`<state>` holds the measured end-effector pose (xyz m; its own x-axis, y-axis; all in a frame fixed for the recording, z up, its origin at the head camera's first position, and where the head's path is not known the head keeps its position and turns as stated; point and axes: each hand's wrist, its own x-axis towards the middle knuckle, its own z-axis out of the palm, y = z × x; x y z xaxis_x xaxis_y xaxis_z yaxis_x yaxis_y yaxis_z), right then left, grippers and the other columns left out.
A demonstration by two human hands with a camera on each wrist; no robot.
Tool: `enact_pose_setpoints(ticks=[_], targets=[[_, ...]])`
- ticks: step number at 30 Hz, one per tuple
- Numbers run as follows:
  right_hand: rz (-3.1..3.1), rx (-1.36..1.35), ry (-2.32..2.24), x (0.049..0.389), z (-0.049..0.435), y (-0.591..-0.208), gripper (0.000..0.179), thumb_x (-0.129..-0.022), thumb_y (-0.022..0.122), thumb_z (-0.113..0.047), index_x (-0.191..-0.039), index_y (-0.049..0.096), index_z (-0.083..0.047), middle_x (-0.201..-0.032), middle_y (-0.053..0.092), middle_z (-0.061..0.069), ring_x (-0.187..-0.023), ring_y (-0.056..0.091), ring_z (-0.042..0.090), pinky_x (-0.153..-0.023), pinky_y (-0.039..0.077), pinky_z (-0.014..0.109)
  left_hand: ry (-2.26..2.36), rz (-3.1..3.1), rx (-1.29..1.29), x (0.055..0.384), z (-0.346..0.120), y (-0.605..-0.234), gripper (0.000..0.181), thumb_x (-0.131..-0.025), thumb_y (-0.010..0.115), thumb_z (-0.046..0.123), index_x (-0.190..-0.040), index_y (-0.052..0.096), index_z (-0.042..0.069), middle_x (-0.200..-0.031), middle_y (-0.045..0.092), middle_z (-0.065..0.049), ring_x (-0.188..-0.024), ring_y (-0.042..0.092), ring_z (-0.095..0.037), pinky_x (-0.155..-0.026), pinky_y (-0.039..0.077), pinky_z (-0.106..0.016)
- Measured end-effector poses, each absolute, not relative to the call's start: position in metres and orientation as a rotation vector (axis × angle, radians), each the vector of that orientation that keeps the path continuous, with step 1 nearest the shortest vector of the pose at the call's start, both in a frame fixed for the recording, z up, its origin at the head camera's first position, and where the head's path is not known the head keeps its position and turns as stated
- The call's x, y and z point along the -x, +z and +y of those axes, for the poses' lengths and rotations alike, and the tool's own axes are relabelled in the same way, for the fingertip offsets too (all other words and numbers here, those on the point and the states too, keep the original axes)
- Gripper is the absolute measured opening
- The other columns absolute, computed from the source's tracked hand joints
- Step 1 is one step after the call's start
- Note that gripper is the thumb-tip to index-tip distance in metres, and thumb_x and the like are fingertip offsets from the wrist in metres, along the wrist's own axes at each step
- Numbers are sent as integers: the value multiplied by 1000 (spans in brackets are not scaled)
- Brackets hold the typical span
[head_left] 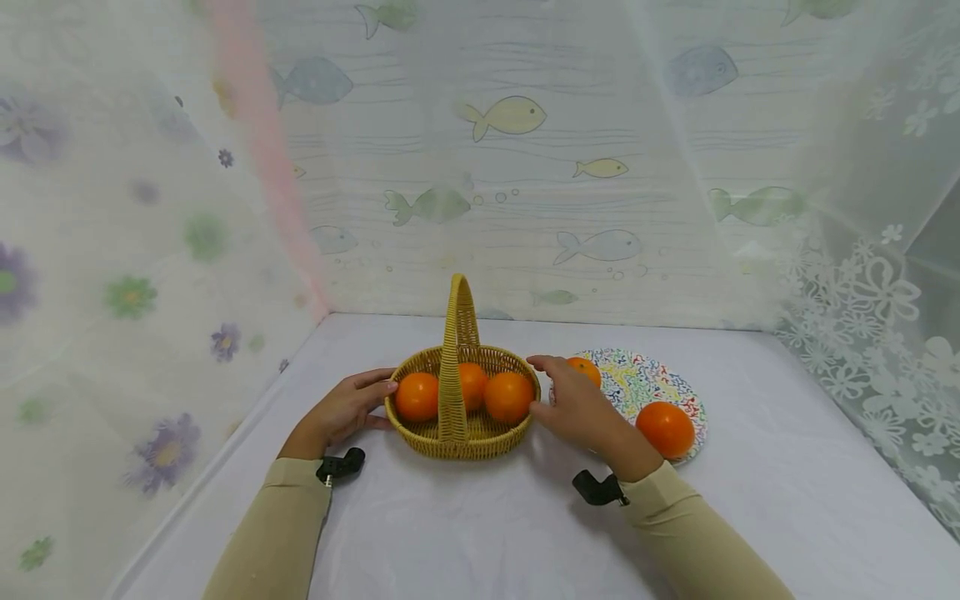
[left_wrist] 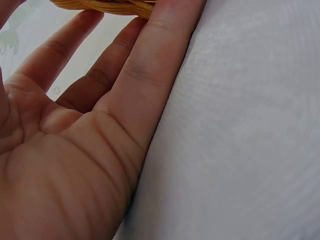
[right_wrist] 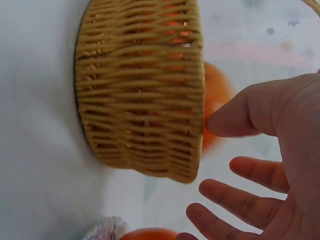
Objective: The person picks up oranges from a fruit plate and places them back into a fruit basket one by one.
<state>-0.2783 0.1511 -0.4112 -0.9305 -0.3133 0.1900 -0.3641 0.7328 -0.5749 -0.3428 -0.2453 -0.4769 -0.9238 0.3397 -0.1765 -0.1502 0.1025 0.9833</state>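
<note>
A yellow wicker basket (head_left: pixel 465 446) with a tall arched handle stands upright on the table. Three oranges lie inside it; the right orange (head_left: pixel 509 397) sits close to the rim. My left hand (head_left: pixel 341 412) is at the basket's left end, its extended fingers touching the wicker. In the left wrist view, only the lower edge of the basket (left_wrist: pixel 112 7) shows beyond the fingertips. At the other end is my right hand (head_left: pixel 577 404), with the thumb (right_wrist: pixel 232 120) right at the rim and the other fingers spread apart from the wicker.
On the right, a round plate (head_left: pixel 630 375) with a multicoloured pattern holds two oranges, one (head_left: pixel 665 430) near its front edge and one (head_left: pixel 585 370) partly behind my right hand. White cloth (head_left: pixel 420 533) covers the table. Printed curtains (head_left: pixel 525 208) hang behind it.
</note>
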Motion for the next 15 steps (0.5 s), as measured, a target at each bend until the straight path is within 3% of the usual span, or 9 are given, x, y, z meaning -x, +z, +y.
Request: enact_pose_setpoints(ticks=[3, 6, 9, 13, 15], targets=[[-2861, -526, 967, 283, 155, -412, 66, -88, 69, -14, -152, 49, -15, -132, 62, 11, -75, 55, 20, -67, 56, 33, 1877, 2037, -181, 344, -245, -478, 61, -100, 69, 38, -153, 50, 15, -158, 49, -10, -129, 61, -27, -92, 61, -51], [-2845, -494, 961, 287, 160, -413, 61, -89, 67, -12, -148, 53, -13, -106, 63, 13, -67, 51, 19, -57, 49, 32, 1874, 2048, -179, 344, -246, -478, 62, -100, 69, 39, -153, 50, 15, -158, 49, -10, -129, 61, -28, -92, 61, -51], [-2819, -448, 934, 290, 164, -414, 54, -89, 66, -13, -142, 58, -12, -104, 64, 13, -80, 56, 22, -72, 55, 37, 1875, 2049, -182, 344, -246, -478, 62, -100, 69, 39, -153, 50, 14, -158, 49, -10, -130, 61, -28, -92, 61, -51], [-2794, -400, 926, 291, 168, -413, 49, -90, 67, -16, -138, 61, -10, -131, 63, 12, -108, 57, 28, -101, 55, 49, 1869, 2052, -184, 344, -246, -478, 63, -100, 69, 39, -154, 49, 14, -158, 48, -11, -130, 61, -28, -92, 62, -51], [-2795, -377, 924, 292, 170, -412, 47, -91, 68, -17, -138, 61, -10, -136, 62, 14, -111, 57, 30, -102, 56, 51, 1867, 2056, -184, 343, -245, -478, 63, -99, 69, 39, -154, 49, 14, -158, 48, -11, -129, 61, -28, -92, 62, -50]])
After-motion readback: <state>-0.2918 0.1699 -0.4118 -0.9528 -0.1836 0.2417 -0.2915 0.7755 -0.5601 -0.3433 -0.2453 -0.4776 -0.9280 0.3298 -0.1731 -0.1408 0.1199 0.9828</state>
